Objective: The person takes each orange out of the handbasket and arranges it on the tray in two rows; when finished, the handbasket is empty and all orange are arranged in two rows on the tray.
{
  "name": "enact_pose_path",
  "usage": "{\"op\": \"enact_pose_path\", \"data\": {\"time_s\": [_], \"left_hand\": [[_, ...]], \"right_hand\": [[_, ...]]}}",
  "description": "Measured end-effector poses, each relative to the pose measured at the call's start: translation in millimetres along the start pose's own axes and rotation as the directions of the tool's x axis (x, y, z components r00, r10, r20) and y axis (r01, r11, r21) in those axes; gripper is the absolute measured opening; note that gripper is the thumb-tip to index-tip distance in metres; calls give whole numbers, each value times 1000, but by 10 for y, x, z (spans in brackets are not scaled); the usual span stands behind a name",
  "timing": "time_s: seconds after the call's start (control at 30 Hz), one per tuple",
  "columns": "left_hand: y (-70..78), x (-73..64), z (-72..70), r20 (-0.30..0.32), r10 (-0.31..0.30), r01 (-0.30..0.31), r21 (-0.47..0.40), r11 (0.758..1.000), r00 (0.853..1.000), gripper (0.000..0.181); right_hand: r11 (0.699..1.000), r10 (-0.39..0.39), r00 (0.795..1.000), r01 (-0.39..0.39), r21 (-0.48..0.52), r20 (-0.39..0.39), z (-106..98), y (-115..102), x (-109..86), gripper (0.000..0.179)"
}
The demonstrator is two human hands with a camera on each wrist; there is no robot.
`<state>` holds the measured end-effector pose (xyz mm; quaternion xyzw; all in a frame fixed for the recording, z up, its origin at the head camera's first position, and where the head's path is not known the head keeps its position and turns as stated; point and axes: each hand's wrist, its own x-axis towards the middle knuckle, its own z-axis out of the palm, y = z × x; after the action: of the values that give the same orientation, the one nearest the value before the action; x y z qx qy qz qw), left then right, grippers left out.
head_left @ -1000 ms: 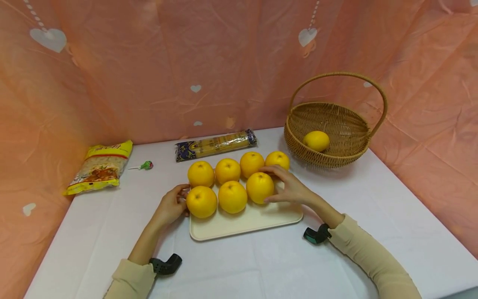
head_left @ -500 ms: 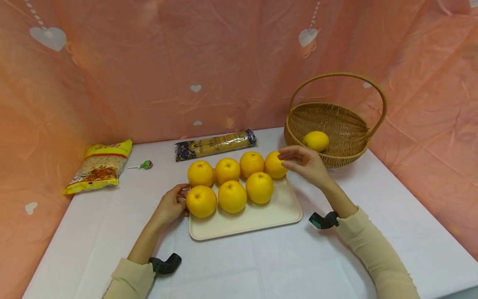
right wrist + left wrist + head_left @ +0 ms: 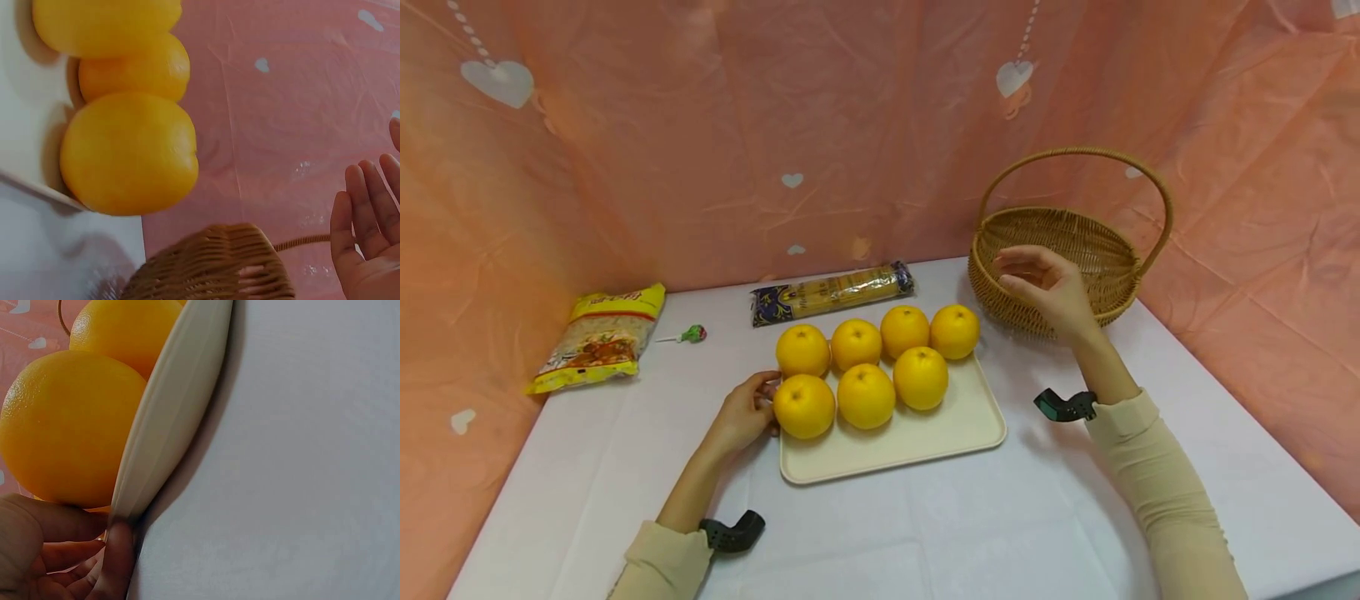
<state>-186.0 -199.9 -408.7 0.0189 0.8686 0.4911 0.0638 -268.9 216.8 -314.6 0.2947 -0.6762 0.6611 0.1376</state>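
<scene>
Several oranges (image 3: 866,396) sit in two rows on a cream rectangular tray (image 3: 910,454). My left hand (image 3: 745,412) pinches the tray's left rim beside the front-left orange; in the left wrist view its fingers (image 3: 117,556) lie on both sides of the rim (image 3: 169,406). Over the near side of a wicker basket (image 3: 1108,271) hovers my right hand (image 3: 1048,287), fingers loosely bent. In the right wrist view that hand (image 3: 369,237) holds nothing, with the basket (image 3: 212,265) and the end orange (image 3: 130,153) nearby. The yellow lemon seen earlier in the basket is hidden behind the hand.
Behind the tray lies a packet of spaghetti (image 3: 832,293). A lollipop (image 3: 692,334) and a yellow food bag (image 3: 602,337) are on the left of the white-covered table (image 3: 880,542). The basket's tall handle (image 3: 1078,152) arches up near the pink curtain (image 3: 880,125).
My right hand has left the front-right orange, passed the back-right one and moved up and right over the basket. The left hand stays on the tray rim; the oranges keep their places.
</scene>
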Motion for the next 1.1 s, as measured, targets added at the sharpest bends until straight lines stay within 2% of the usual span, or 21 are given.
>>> {"op": "enact_pose_path", "data": {"time_s": [0.23, 0.6, 0.67, 1.1], "left_hand": [[-8, -2, -2, -4, -3, 3, -6, 1000, 1000, 53], [-4, -13, -5, -11, -7, 7, -10, 1000, 1000, 53], [-5, -16, -7, -10, -1, 1, -14, 1000, 1000, 53], [0, -14, -6, -7, 9, -9, -6, 1000, 1000, 51]], "right_hand": [[1000, -7, 999, 7, -3, -37, -113, -1, 78, 29], [998, 60, 993, -59, 21, -105, -232, -44, 219, 30], [997, 70, 990, -71, -5, -120, -259, -53, 259, 31], [965, 209, 961, -232, -120, -181, -464, -26, 513, 31]]}}
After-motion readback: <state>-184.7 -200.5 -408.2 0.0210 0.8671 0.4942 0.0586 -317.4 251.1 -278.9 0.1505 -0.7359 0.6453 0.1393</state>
